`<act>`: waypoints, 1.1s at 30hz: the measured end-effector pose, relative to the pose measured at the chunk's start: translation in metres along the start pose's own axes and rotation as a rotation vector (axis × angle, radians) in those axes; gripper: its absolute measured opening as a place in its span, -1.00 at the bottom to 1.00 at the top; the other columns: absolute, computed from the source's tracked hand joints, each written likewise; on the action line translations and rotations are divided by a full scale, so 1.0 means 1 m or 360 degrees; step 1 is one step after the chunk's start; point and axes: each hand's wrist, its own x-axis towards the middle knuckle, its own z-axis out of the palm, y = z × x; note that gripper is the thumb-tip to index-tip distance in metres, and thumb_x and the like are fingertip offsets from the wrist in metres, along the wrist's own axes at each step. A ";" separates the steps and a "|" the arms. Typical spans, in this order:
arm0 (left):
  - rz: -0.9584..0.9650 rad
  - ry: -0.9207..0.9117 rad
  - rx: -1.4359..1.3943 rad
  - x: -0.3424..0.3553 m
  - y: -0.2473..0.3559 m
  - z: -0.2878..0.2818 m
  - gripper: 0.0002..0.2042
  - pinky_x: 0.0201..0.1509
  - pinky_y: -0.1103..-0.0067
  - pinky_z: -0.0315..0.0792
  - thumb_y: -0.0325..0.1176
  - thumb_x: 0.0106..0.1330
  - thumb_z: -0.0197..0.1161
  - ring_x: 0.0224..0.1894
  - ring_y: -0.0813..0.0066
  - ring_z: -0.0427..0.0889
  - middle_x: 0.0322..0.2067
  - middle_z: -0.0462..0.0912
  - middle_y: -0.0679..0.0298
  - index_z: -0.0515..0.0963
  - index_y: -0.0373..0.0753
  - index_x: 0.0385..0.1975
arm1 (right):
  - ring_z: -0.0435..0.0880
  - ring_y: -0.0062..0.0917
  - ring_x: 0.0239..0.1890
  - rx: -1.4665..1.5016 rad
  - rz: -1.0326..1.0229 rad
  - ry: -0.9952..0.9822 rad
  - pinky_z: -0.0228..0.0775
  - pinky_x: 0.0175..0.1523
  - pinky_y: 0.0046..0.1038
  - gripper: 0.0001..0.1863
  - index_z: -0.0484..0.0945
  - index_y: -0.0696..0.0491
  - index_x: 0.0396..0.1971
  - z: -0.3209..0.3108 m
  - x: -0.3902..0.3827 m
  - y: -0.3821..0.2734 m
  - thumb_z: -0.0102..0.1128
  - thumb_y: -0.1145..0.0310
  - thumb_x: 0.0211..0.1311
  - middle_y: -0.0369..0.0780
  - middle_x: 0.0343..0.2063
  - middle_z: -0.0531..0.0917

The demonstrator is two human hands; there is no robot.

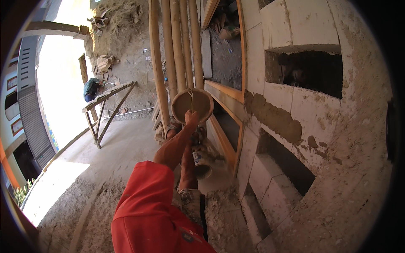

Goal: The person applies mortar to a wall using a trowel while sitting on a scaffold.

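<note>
My left hand [191,117], at the end of the red-sleeved arm, is closed on the thin handle of a round, mortar-stained bucket [203,104] held out near the middle of the view. My legs show behind and below that arm, partly hidden by it and the bucket. Lower down, a second pale bucket [201,169] lies or stands beside my leg. I do not see my right hand.
Long wooden poles [177,50] run up the middle. A block wall [312,118] with openings and orange timber frames [225,139] fills the right. At left are a rough plank trestle [110,95], a person [90,88] bending far below, rubble [105,63] and a concrete ledge [88,152].
</note>
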 end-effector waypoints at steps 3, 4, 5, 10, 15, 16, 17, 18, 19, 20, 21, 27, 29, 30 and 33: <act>0.0024 -0.0049 0.0065 0.003 -0.002 0.009 -0.63 0.03 0.25 0.45 -0.25 0.14 0.14 -0.04 -0.04 0.64 -0.15 0.66 -0.09 0.59 -0.36 -0.13 | 0.45 -0.23 0.11 -0.0024 -0.0005 -0.0005 0.21 0.29 -0.05 -0.49 0.40 0.27 0.05 -0.001 -0.003 -0.004 0.02 0.07 0.46 -0.03 -0.04 0.52; 0.0002 -0.0078 0.0054 0.003 -0.003 0.012 -0.64 0.02 0.25 0.45 -0.25 0.14 0.14 -0.05 -0.02 0.65 -0.16 0.66 -0.09 0.59 -0.36 -0.14 | 0.45 -0.23 0.12 -0.0029 -0.0004 -0.0006 0.21 0.30 -0.05 -0.49 0.40 0.27 0.05 -0.002 -0.004 -0.005 0.02 0.07 0.46 -0.04 -0.04 0.52; -0.0019 -0.0109 0.0043 0.003 -0.003 0.016 -0.64 0.02 0.26 0.45 -0.26 0.14 0.15 -0.06 0.00 0.65 -0.16 0.66 -0.09 0.59 -0.36 -0.14 | 0.45 -0.23 0.12 -0.0046 -0.0006 0.0000 0.21 0.30 -0.05 -0.49 0.41 0.27 0.04 -0.003 -0.005 -0.007 0.02 0.07 0.46 -0.04 -0.04 0.52; -0.0107 -0.0060 -0.0261 0.035 -0.040 0.016 -0.64 -0.11 0.30 0.49 -0.28 0.12 0.15 -0.19 0.10 0.68 -0.27 0.68 -0.03 0.61 -0.38 -0.15 | 0.45 -0.23 0.13 0.0026 0.0013 0.0000 0.21 0.32 -0.03 -0.50 0.42 0.25 0.03 0.008 -0.004 -0.012 0.04 0.06 0.45 -0.04 -0.04 0.53; -0.0114 -0.0072 -0.0177 0.011 -0.022 0.008 -0.67 -0.18 0.34 0.50 -0.30 0.13 0.14 -0.30 0.19 0.67 -0.33 0.69 0.04 0.64 -0.36 -0.18 | 0.46 -0.22 0.15 0.0074 0.0059 0.0081 0.20 0.33 -0.01 -0.51 0.43 0.24 0.01 0.010 -0.011 -0.049 0.05 0.06 0.44 -0.04 -0.05 0.54; -0.0118 -0.0037 -0.0154 0.015 -0.024 0.005 -0.68 -0.19 0.35 0.50 -0.30 0.14 0.14 -0.31 0.22 0.67 -0.33 0.69 0.05 0.64 -0.36 -0.19 | 0.46 -0.22 0.15 0.0170 0.0123 0.0107 0.20 0.33 -0.01 -0.51 0.43 0.24 0.00 0.017 -0.014 -0.064 0.05 0.05 0.44 -0.04 -0.05 0.54; -0.0125 0.0000 -0.0132 0.020 -0.029 0.002 -0.69 -0.20 0.36 0.50 -0.31 0.15 0.14 -0.32 0.24 0.66 -0.34 0.68 0.06 0.64 -0.35 -0.20 | 0.46 -0.22 0.15 0.0307 0.0219 0.0130 0.20 0.34 0.00 -0.51 0.43 0.24 0.00 0.025 -0.018 -0.085 0.05 0.05 0.44 -0.04 -0.05 0.54; -0.0095 0.0040 -0.0093 0.025 -0.033 0.003 -0.70 -0.21 0.36 0.50 -0.31 0.15 0.14 -0.33 0.27 0.66 -0.36 0.68 0.09 0.64 -0.35 -0.20 | 0.46 -0.22 0.15 0.0301 0.0217 0.0134 0.20 0.34 0.00 -0.51 0.43 0.24 0.00 0.030 -0.025 -0.105 0.05 0.05 0.44 -0.04 -0.05 0.54; -0.0068 0.0082 -0.0054 0.031 -0.038 0.004 -0.71 -0.23 0.37 0.50 -0.32 0.16 0.14 -0.34 0.30 0.66 -0.38 0.68 0.11 0.65 -0.34 -0.21 | 0.46 -0.22 0.16 0.0557 0.0393 0.0025 0.20 0.34 0.00 -0.52 0.43 0.23 -0.01 0.032 -0.033 -0.126 0.06 0.05 0.44 -0.04 -0.05 0.54; -0.0042 0.0124 -0.0014 0.036 -0.045 0.004 -0.72 -0.24 0.38 0.50 -0.33 0.17 0.14 -0.35 0.33 0.65 -0.39 0.67 0.13 0.65 -0.34 -0.21 | 0.46 -0.22 0.16 0.0812 0.0569 -0.0088 0.20 0.35 0.01 -0.52 0.44 0.23 -0.01 0.027 -0.043 -0.142 0.06 0.05 0.43 -0.04 -0.05 0.55; -0.0064 0.0107 -0.0119 0.040 -0.054 0.002 -0.72 -0.25 0.39 0.50 -0.34 0.18 0.13 -0.36 0.33 0.65 -0.40 0.68 0.13 0.65 -0.34 -0.21 | 0.44 -0.15 0.20 0.0888 0.0552 -0.0631 0.16 0.36 0.08 -0.48 0.41 0.20 0.08 0.017 -0.063 -0.144 0.09 0.04 0.41 -0.02 0.04 0.52; -0.0071 -0.0084 -0.0355 0.034 -0.064 0.001 -0.73 -0.23 0.41 0.53 -0.40 0.22 0.08 -0.37 0.27 0.66 -0.44 0.66 0.11 0.64 -0.33 -0.16 | 0.61 -0.39 -0.29 0.1128 0.1274 -0.2363 0.57 -0.19 -0.30 -0.57 0.33 0.17 0.04 0.025 -0.193 -0.187 0.08 0.15 0.38 -0.10 -0.22 0.54; -0.0051 -0.0123 -0.0240 0.051 -0.070 -0.025 -0.70 -0.14 0.38 0.54 -0.43 0.23 0.07 -0.27 0.22 0.68 -0.37 0.67 0.04 0.61 -0.32 -0.08 | 0.61 -0.42 -0.37 0.0885 0.1154 -0.2863 0.53 -0.30 -0.34 -0.56 0.34 0.18 0.01 0.059 -0.274 -0.168 0.20 0.21 0.29 -0.13 -0.38 0.56; 0.0027 0.0064 -0.0020 0.064 -0.075 -0.044 -0.67 -0.05 0.35 0.51 -0.42 0.23 0.09 -0.17 0.18 0.65 -0.27 0.65 0.01 0.56 -0.31 -0.01 | 0.65 -0.32 -0.39 0.0857 0.0904 -0.3002 0.50 -0.28 -0.26 -0.57 0.34 0.20 0.03 0.076 -0.314 -0.161 0.20 0.30 0.26 -0.09 -0.43 0.61; 0.0024 0.0400 0.0763 0.071 -0.073 -0.086 -0.41 0.31 0.19 0.28 -0.38 0.23 0.18 0.26 -0.02 0.38 0.18 0.40 -0.10 0.26 -0.25 0.30 | 0.69 -0.12 -0.31 0.0804 0.0594 -0.3059 0.49 -0.25 -0.17 -0.57 0.37 0.25 -0.03 0.137 -0.375 -0.189 0.19 0.27 0.25 0.04 -0.37 0.62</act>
